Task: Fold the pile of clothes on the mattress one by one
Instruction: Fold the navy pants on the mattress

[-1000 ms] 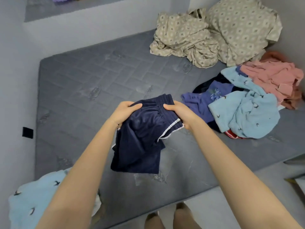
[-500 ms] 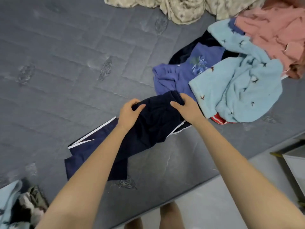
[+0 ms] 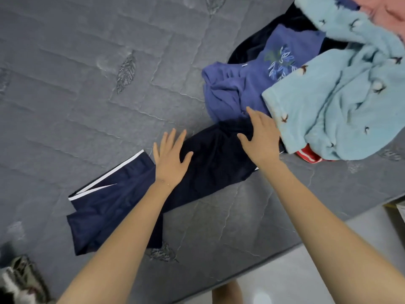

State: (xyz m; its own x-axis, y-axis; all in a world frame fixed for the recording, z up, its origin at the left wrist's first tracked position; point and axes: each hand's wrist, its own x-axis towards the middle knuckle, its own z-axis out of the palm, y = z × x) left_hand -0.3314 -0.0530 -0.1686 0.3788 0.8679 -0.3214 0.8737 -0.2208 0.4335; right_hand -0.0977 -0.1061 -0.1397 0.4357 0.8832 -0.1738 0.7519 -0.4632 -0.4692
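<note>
Pressing navy shorts (image 3: 214,163) flat on the grey mattress (image 3: 87,88), centre of the frame.
Both hands lie wide, fingers straight: the left hand (image 3: 169,159) on the middle of the shorts, the right hand (image 3: 262,137) on the waistband end, just beside the unfolded pile (image 3: 333,99) at upper right. This looks like the laying-out step; next calls for gripping one end and bringing it over the other.

Navy shorts (image 3: 122,207), white side stripe, spread flat on grey quilted mattress (image 3: 87,84); waistband end touches crumpled clothes pile (image 3: 355,88): light-blue fleece (image 3: 328,128), purple top (image 3: 236,88).
</note>
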